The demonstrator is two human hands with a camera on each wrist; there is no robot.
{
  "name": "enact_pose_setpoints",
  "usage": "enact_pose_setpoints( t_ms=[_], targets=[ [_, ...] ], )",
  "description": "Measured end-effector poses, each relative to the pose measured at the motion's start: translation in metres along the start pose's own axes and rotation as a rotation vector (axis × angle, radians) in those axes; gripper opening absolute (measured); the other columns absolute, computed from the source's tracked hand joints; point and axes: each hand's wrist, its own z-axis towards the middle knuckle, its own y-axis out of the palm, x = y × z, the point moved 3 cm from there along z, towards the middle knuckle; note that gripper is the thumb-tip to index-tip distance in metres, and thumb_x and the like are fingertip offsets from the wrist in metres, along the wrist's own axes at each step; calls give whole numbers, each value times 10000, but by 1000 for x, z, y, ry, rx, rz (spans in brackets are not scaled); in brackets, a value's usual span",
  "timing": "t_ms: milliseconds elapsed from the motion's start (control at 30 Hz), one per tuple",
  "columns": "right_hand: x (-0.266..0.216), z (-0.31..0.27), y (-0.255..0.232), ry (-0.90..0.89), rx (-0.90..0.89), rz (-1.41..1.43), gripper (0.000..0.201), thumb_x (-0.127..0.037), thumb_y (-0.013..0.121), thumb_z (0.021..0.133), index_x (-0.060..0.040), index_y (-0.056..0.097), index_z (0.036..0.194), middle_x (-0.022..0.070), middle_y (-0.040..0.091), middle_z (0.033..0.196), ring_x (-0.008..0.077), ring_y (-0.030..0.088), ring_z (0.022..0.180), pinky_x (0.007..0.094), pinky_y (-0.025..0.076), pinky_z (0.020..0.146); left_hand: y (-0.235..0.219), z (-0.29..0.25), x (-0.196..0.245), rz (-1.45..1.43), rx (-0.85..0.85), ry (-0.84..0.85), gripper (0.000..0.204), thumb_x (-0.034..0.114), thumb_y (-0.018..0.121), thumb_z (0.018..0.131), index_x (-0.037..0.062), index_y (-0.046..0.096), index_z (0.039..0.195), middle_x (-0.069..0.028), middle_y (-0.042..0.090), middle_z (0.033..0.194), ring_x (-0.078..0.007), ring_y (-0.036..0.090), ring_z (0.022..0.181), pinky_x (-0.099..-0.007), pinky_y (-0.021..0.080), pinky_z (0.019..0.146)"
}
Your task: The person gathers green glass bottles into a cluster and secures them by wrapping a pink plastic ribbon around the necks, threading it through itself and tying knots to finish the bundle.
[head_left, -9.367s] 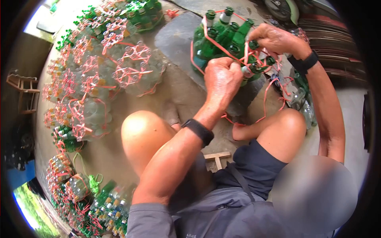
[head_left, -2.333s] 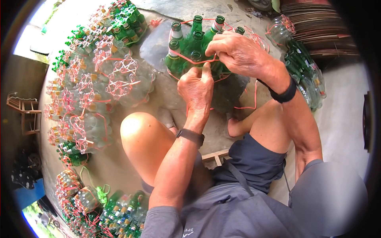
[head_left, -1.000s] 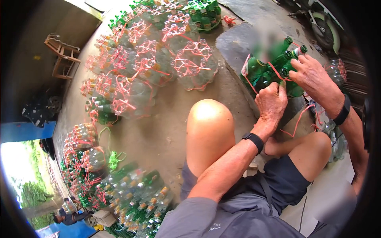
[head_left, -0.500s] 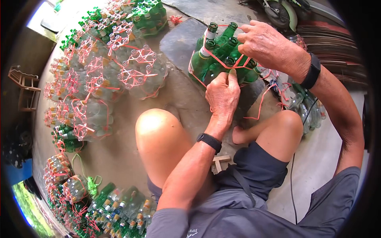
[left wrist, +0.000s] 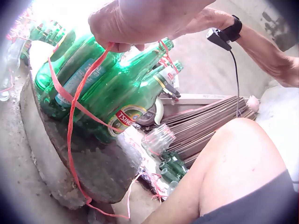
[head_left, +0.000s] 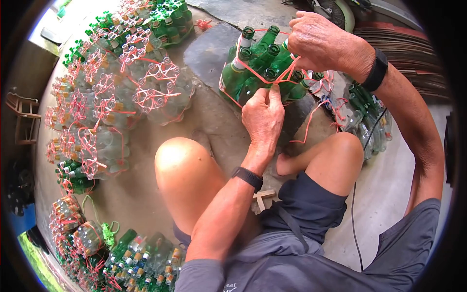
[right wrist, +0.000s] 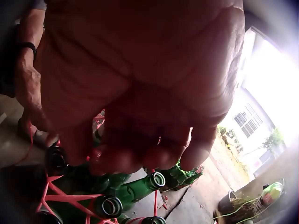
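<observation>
A cluster of green glass bottles [head_left: 261, 61] stands on a grey stone slab [head_left: 206, 56], with pink plastic twine [head_left: 253, 73] looped round the group and across the necks. My left hand [head_left: 265, 114] pinches the twine between thumb and forefinger at the near bottle necks. Above the cluster's right side, my right hand [head_left: 328, 44] has its fingers curled round a strand running up from that spot. In the left wrist view, a loose tail of twine [left wrist: 70, 140] hangs below the left hand [left wrist: 149, 21]. The right wrist view shows curled fingers [right wrist: 119, 161] over open bottle mouths.
Many clear bottle bundles [head_left: 160, 92] bound with pink twine stand at the left. Loose bottles [head_left: 141, 263] gather at the lower left, others [head_left: 369, 121] lie at the right. A stack of flat sheets [head_left: 399, 48] and a wheel [head_left: 335, 14] are behind. A black cable [head_left: 354, 219] crosses the floor.
The hands were close together over the necks about two seconds ago; my right hand has since moved up and away, drawing out the twine. The left hand keeps its pinch. The head view has shifted.
</observation>
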Motion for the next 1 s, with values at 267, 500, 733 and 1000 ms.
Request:
enact_pose_setpoints(
  t_ms=[267,500,733,1000],
  targets=[
    [19,6,-21,-96,-122,-20,179,-202,747,802,-28,737,842,170,660,639,346,724,744,421,570,716,2,2,-4,-82,6,-17,395,289,684,1021,-9,655,765,-186,638,652,-357,601,575,-475,498,636],
    [28,18,11,115,-36,194,296,-299,801,784,-24,712,724,187,652,702,403,686,812,483,552,811,7,0,-13,-125,-13,-92,382,277,663,1015,-16,637,771,-211,636,672,-396,616,605,-493,497,648],
    [30,24,35,142,-16,413,219,-175,715,873,33,699,805,239,665,752,444,688,791,504,555,748,6,-1,-14,-116,-36,-111,366,275,652,1015,-12,653,788,-218,646,683,-408,632,622,-500,502,660],
    [24,37,29,167,45,554,190,-83,661,845,41,772,936,249,705,782,415,706,741,471,561,711,12,-2,-18,-151,-31,-107,293,232,660,1026,-20,715,885,-160,642,671,-262,580,645,-437,494,659]
  ],
)
